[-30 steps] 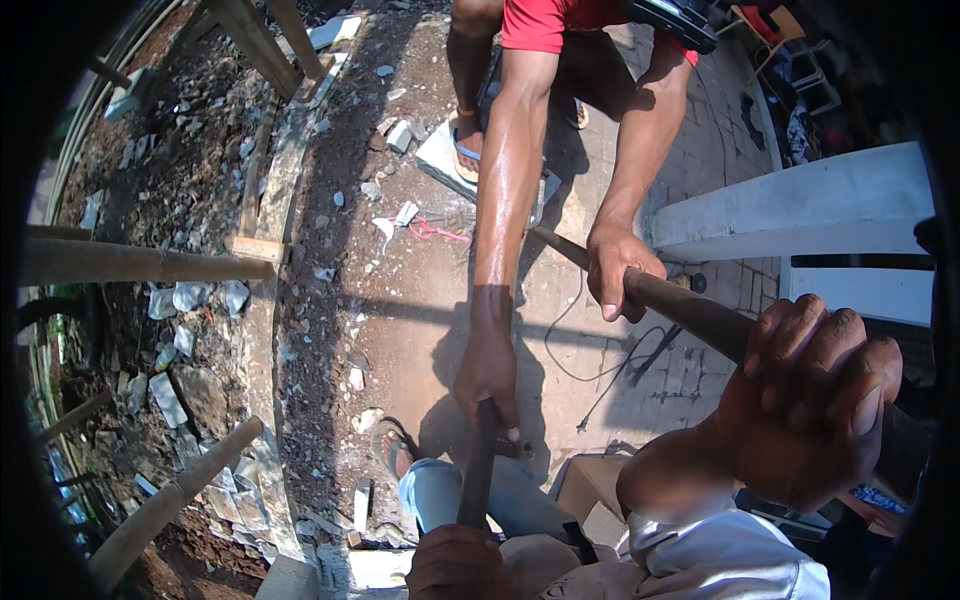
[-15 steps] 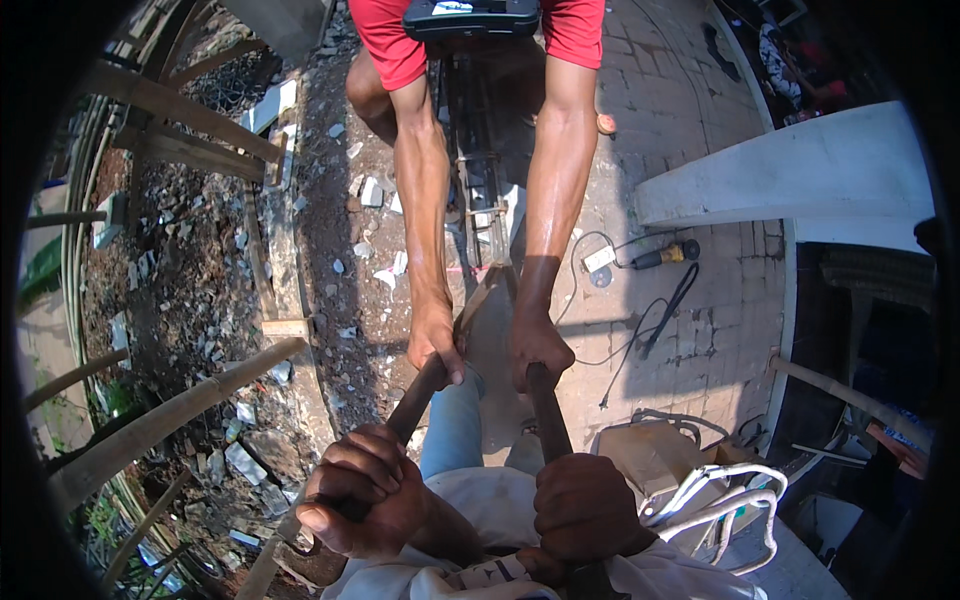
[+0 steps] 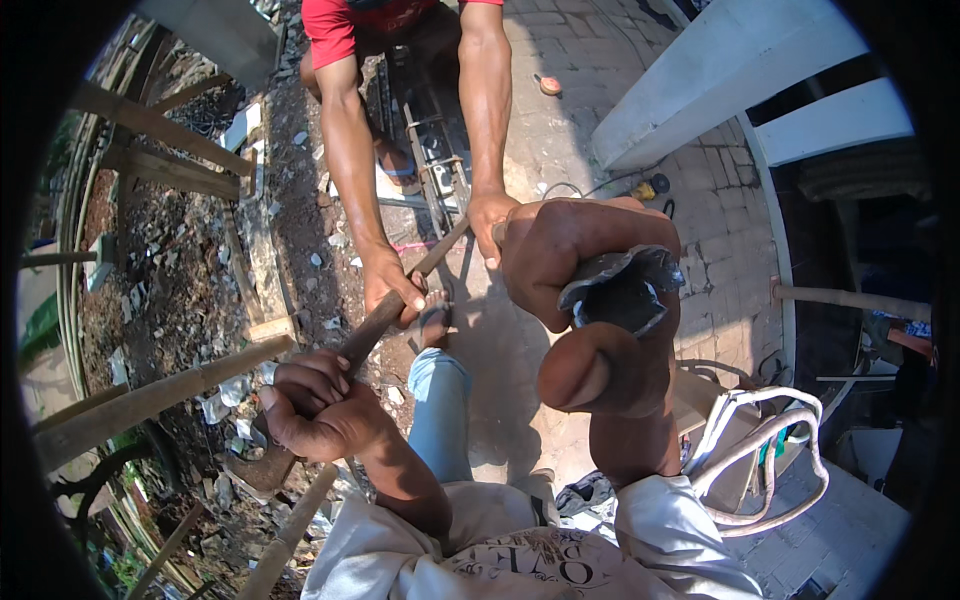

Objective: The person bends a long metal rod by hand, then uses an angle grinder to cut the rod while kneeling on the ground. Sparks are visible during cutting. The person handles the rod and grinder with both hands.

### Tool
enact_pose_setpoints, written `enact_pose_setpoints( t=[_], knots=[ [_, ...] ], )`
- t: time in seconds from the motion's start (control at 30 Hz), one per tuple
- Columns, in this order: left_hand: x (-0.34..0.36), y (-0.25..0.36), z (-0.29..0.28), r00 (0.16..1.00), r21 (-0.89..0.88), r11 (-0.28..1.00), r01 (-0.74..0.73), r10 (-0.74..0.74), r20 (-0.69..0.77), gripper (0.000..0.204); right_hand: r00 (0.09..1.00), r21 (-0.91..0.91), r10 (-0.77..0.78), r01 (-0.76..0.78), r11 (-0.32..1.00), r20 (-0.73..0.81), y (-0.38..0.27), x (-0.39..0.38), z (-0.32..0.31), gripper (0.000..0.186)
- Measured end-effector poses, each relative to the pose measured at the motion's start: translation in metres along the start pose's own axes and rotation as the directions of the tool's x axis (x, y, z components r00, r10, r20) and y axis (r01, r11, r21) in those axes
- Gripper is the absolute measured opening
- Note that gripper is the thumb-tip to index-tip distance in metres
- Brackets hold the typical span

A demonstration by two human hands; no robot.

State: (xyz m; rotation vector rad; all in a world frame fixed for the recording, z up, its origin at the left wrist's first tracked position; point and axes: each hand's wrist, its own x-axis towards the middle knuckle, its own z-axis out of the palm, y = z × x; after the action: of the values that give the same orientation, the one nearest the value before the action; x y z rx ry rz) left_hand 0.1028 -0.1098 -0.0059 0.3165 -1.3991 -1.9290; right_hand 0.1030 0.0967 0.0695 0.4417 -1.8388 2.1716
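My left hand [image 3: 325, 405] is closed round a long dark bar [image 3: 370, 335] that slants away from me, its near end beyond my fist over the rubble. Raised close in front of me, my right hand [image 3: 560, 240] grips a hollow metal pipe [image 3: 620, 295] with a jagged open end turned up at me. Opposite me crouches a person in a red shirt [image 3: 333, 35]. That person's one hand [image 3: 390, 280] wraps the bar farther along; the other hand [image 3: 490, 220] is at the far part of the pipe, partly hidden behind my right hand.
Between the other person's arms lies a narrow steel-bar frame [image 3: 430, 170]. Rubble [image 3: 190, 300] and bamboo poles [image 3: 160, 400] cover the left side. To the right are a white pillar [image 3: 690, 85], a yellow-black power tool [image 3: 650, 187] and white bent tubing [image 3: 765, 410] by a box.
My right hand has swung up toward me with the pipe, showing its open end. My left hand has shifted slightly up and left. The other person appears farther left, hands still gripping.
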Motion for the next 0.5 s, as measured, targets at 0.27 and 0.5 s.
enact_pose_setpoints(
  t=[0.27, 0.5],
  knots=[
    [0.062, -0.014, -0.066, 0.995, -0.096, 0.995, 0.038, -0.046, -0.088, 0.036, 0.961, 0.089, -0.164, 0.188, 0.978, -0.224, 0.026, 0.010, 0.056, 0.065],
    [0.122, -0.021, 0.012, 1.000, -0.031, 1.000, -0.002, 0.003, 0.022, 0.025, 0.938, -0.301, -0.210, 0.124, 0.946, -0.275, 0.021, 0.008, 0.063, 0.040]
  ],
)
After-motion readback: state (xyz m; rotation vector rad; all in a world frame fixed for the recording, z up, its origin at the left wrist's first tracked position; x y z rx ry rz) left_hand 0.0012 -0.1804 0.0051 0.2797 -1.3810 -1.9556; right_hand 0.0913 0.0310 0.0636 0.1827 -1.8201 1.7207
